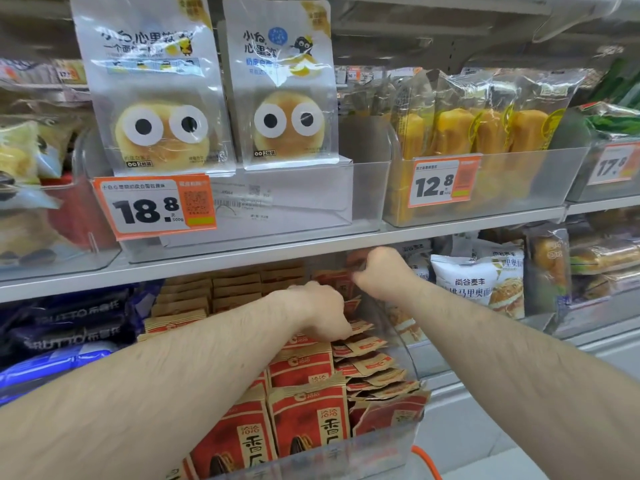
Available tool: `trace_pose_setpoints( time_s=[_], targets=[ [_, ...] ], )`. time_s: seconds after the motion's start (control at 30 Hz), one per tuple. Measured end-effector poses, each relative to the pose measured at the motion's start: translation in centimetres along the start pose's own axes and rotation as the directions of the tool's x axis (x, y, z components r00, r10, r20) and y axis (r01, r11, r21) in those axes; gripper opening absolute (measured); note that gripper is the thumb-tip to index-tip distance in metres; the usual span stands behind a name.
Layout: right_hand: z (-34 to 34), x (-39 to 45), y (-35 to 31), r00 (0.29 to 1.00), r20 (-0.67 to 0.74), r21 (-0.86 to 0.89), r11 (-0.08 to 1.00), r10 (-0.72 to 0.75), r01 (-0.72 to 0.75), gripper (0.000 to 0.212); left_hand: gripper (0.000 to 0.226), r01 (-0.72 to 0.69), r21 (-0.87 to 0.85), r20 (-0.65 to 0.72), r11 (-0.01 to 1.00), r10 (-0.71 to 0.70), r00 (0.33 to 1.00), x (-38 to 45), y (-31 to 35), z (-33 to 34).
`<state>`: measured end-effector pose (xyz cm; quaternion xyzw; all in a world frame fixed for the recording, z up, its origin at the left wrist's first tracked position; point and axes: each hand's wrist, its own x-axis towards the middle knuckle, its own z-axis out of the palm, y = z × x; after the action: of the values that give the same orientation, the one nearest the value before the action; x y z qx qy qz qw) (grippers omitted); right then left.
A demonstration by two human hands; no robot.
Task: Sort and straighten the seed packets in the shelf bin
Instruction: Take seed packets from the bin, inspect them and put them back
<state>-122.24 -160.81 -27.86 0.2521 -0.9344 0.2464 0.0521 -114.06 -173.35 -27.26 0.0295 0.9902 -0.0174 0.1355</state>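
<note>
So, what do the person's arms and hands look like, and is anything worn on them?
Both forearms are bare as far as the picture shows: no sleeves, and some fine hair on them. The left hand and the right hand have no gloves. No watch or bracelet shows on either wrist. The fingers are mostly hidden, so rings cannot be judged.

- Seed packets (308, 424) — red with tan kraft tops, black lettering on a tan strip.
- Bun bags (156, 84) — clear and white, golden buns with black-and-white googly eyes.
- Price tags (154, 207) — orange border, white panel, black digits.
- Bread bag (478, 282) — white, dark print.
</note>
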Motion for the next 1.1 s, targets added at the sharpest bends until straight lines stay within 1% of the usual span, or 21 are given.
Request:
trace_pose_setpoints(
  time_s=[0.07, 0.13, 0.27, 0.3, 0.43, 0.5, 0.57, 0.67, 0.73, 0.8, 0.9, 1.0, 1.1],
  targets=[
    [0.2, 0.6, -0.2, 0.999, -0.017, -0.037, 0.999, 0.03, -0.03, 0.027, 0.049, -0.001, 0.006, -0.005, 1.0, 0.001, 1.0, -0.1, 0.0, -0.1],
    [0.4, 1.2, -0.6, 0.999, 0.005, -0.121, 0.991, 0.051, -0.05, 0.028, 0.05, -0.012, 0.017, 0.0, 1.0, 0.012, 1.0, -0.3, 0.2, -0.1],
    [1.2, 2.9, -1.8, 0.998, 0.01, -0.324, 0.944, 0.065, -0.058, 0.037, 0.036, -0.04, -0.018, 0.003, 0.999, 0.04, 0.999, -0.7, 0.3, -0.3],
    [1.5, 3.4, -1.9, 0.997, 0.019, -0.346, 0.936, 0.075, -0.063, 0.038, 0.035, -0.038, -0.012, 0.0, 0.999, 0.038, 0.999, -0.7, 0.3, -0.4],
    [1.7, 4.5, -2.0, 0.994, 0.087, -0.34, 0.94, 0.065, -0.031, 0.035, 0.04, -0.006, 0.085, -0.018, 0.996, 0.008, 1.0, -0.7, -0.1, -0.6],
    [1.7, 4.3, -1.7, 0.998, 0.045, -0.343, 0.939, 0.04, -0.022, 0.033, 0.043, 0.007, 0.096, -0.018, 0.995, -0.005, 1.0, -0.7, -0.2, -0.6],
    [1.7, 3.8, -1.7, 0.999, 0.039, -0.356, 0.933, -0.029, 0.041, 0.031, 0.046, 0.013, 0.102, -0.018, 0.995, -0.011, 1.0, -0.7, -0.2, -0.5],
    [1.8, 3.3, -1.9, 0.987, 0.123, -0.291, 0.947, -0.105, 0.137, 0.026, 0.047, 0.024, 0.129, 0.006, 0.991, -0.025, 1.0, -0.7, 0.0, -0.6],
    [1.7, 3.1, -2.0, 0.978, 0.179, -0.252, 0.956, -0.108, 0.151, 0.023, 0.044, 0.037, 0.141, 0.04, 0.989, -0.043, 0.998, -0.7, 0.3, -0.9],
    [1.6, 3.2, -2.0, 0.976, 0.187, -0.242, 0.958, -0.112, 0.156, 0.023, 0.039, 0.041, 0.152, 0.043, 0.988, -0.048, 0.998, -0.7, 0.6, -1.2],
    [1.3, 3.3, -2.0, 0.978, 0.194, -0.149, 0.982, -0.082, 0.112, 0.03, 0.036, 0.036, 0.192, 0.008, 0.981, -0.038, 0.999, -0.7, 0.6, -1.2],
    [0.3, 2.8, -1.8, 0.959, 0.282, -0.037, 0.999, -0.013, 0.024, 0.037, 0.031, 0.007, 0.281, -0.056, 0.96, 0.009, 0.998, -0.9, 0.4, -1.1],
    [-0.9, 1.7, -1.6, 0.95, 0.306, 0.053, 0.994, 0.07, -0.09, 0.029, 0.024, -0.025, 0.336, -0.13, 0.942, 0.073, 0.989, -1.4, 0.2, -1.1]
  ],
)
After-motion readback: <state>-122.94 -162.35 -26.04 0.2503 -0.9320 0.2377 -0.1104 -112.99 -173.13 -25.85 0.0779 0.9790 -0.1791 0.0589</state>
